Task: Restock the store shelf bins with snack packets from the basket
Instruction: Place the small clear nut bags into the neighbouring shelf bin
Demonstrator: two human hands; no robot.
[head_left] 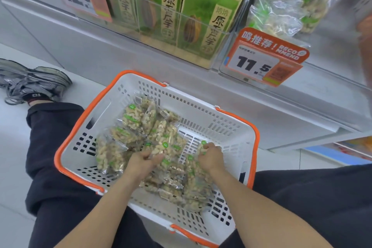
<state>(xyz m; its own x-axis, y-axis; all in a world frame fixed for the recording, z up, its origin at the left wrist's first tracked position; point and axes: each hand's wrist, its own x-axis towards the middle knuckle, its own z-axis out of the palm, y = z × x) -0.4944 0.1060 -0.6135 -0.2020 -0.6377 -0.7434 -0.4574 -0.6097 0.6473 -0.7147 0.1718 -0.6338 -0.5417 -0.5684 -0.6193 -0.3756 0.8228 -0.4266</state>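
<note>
A white plastic basket (201,123) with slotted walls and orange handles sits on the floor just before the shelf, between the person's legs. Inside lies a loose heap of clear snack packets (141,139) with pale puffed pieces and small green labels, spread from the far left down to the near right. The left hand (141,162) curls round packets at the middle of the heap; the right hand (210,157) pinches one at the right. Up on the shelf, a clear bin (285,12) at far right holds more of the same packets.
</note>
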